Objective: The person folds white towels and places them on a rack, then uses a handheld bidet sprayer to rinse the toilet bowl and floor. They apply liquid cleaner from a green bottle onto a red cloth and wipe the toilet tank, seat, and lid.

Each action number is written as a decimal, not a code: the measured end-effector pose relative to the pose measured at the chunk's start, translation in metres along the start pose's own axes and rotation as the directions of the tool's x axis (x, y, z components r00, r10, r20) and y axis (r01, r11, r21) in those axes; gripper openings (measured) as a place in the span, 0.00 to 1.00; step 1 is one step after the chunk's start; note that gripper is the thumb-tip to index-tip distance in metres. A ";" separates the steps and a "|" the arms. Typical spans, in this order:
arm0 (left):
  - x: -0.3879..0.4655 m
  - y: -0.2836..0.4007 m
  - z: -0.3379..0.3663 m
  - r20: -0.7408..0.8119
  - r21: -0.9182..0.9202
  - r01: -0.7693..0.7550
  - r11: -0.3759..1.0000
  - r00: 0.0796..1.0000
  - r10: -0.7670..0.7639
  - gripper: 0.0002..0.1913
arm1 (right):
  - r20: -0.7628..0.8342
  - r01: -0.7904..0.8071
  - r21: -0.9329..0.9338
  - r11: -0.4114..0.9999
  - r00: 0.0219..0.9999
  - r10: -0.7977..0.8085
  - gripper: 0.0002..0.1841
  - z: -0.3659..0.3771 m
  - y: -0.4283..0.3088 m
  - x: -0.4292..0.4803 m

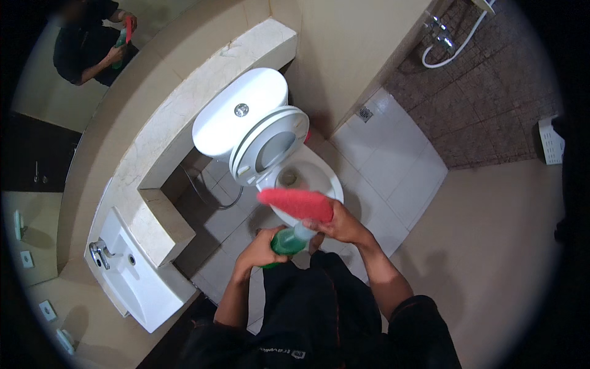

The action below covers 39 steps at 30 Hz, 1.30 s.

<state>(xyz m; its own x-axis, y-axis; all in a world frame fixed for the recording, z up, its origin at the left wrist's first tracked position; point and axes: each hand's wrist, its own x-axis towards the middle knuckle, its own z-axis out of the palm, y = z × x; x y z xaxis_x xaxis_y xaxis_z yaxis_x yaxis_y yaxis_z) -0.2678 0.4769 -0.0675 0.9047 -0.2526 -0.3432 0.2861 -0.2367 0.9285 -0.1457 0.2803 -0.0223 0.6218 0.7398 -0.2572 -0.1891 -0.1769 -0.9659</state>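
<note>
My left hand (262,251) grips a bottle of green liquid (286,242) with a translucent top, in front of my thighs. With my right hand (343,223) I hold a red cloth or scrubbing pad (297,203) by its right end, and my fingers are at the bottle's top. The pad lies across my view of the near part of the white toilet bowl (335,182). The toilet's seat and lid (269,145) are raised against the white cistern (242,110). Whether the bottle is capped cannot be told.
To the left are a white washbasin (147,290) with a chrome tap (100,254) and a marble ledge (161,124). A mirror (69,99) hangs at the upper left. A floor drain (364,114) and a shower hose (454,60) are at the upper right. A thin hose (233,203) hangs beside the toilet.
</note>
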 end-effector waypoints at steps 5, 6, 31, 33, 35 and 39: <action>0.010 -0.011 -0.002 0.073 0.108 0.091 0.990 0.992 -0.099 0.22 | 0.041 -0.034 -0.251 0.967 0.998 0.046 0.29 -0.004 -0.007 0.004; 0.016 -0.014 -0.004 0.066 0.137 0.130 0.982 0.988 -0.140 0.24 | -0.015 -0.044 -0.221 0.974 0.999 0.042 0.29 -0.003 -0.002 0.005; 0.267 0.044 0.231 -0.059 0.576 -0.003 0.817 0.997 0.046 0.31 | -0.522 -0.377 -0.304 0.875 0.834 0.178 0.32 -0.273 0.063 -0.103; 0.264 0.042 0.229 -0.107 0.558 0.065 0.827 0.994 -0.005 0.33 | -0.459 -0.329 -0.391 0.860 0.879 0.128 0.32 -0.272 0.064 -0.090; 0.256 0.038 0.222 -0.161 0.550 0.141 0.823 0.985 -0.061 0.34 | -0.377 -0.300 -0.396 0.868 0.915 0.144 0.34 -0.265 0.065 -0.075; 0.230 0.024 0.208 -0.314 0.547 0.262 0.795 0.945 -0.095 0.36 | -0.259 -0.232 -0.629 0.742 0.962 0.081 0.37 -0.235 0.058 -0.045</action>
<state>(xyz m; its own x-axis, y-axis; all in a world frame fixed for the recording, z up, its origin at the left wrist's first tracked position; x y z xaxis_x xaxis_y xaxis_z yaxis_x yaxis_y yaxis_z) -0.1185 0.2177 -0.1539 0.9265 0.0781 -0.3681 0.2916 -0.7672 0.5713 -0.0056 0.0843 -0.0743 0.7802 0.5292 -0.3336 0.1935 -0.7113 -0.6757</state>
